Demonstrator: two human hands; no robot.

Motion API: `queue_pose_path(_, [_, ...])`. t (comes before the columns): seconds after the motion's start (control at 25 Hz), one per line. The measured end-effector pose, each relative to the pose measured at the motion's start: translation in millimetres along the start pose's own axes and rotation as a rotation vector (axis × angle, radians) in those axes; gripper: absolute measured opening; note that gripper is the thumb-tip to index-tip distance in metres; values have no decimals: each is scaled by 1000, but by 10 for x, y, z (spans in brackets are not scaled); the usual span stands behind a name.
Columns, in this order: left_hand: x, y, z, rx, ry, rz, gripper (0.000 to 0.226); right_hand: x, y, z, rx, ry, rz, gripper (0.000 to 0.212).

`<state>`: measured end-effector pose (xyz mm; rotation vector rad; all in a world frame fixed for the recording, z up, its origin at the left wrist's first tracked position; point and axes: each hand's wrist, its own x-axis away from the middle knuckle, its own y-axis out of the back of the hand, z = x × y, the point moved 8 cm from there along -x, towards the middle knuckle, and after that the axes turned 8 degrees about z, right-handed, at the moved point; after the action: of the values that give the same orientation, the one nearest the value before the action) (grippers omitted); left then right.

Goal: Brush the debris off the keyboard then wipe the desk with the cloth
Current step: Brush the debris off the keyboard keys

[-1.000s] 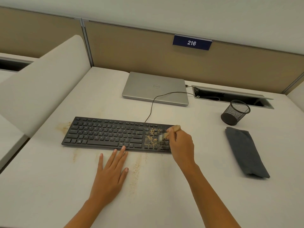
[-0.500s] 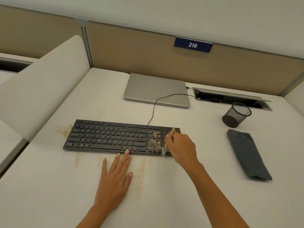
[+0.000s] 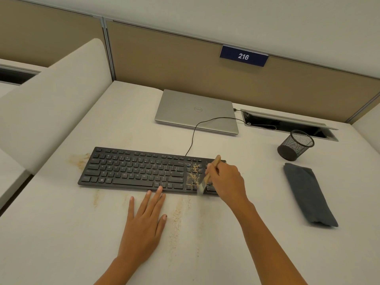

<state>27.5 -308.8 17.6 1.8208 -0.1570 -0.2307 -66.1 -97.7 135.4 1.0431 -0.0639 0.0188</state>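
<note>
Gripping a small wooden-handled brush point(image 3: 216, 162) in the curled right hand point(image 3: 228, 182), a person holds its pale bristles at the near right edge of a black keyboard point(image 3: 133, 169), just beside a scatter of tan debris point(image 3: 193, 175) lying among the right-hand keys. The keyboard sits across the middle of a pale desk point(image 3: 61, 233). The left hand point(image 3: 144, 221) lies flat before it, fingers straight and holding nothing, the longest fingertips reaching the keyboard's front edge. More crumbs point(image 3: 176, 217) streak the desk beside that hand (and a tan smear marks the keyboard's far left corner). A folded grey cloth point(image 3: 308, 194) lies well apart to the right, near a black mesh cup point(image 3: 295, 145). Behind, the keyboard's cable point(image 3: 192, 138) crosses a closed silver laptop point(image 3: 195, 110) below a partition plate point(image 3: 243, 56) reading 216.
</note>
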Motion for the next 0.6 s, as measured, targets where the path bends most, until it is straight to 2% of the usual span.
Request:
queue_pose_path(0.08, [3, -3, 6, 5, 4, 5, 59, -15, 46, 36, -35, 15, -56, 36])
queue_pose_path(0.16, [19, -10, 9, 10, 4, 7, 58, -18, 2, 123, -20, 63, -44, 28])
queue_pose_path(0.28, [11, -6, 10, 9, 1, 4, 58, 21, -98, 142, 31, 70, 26, 35])
queue_pose_path(0.44, [-1, 6, 5, 6, 0, -2, 57, 27, -51, 136, -27, 58, -40, 31])
queue_pose_path(0.6, [10, 11, 0, 9, 2, -14, 56, 51, -55, 150, -33, 17, -64, 41])
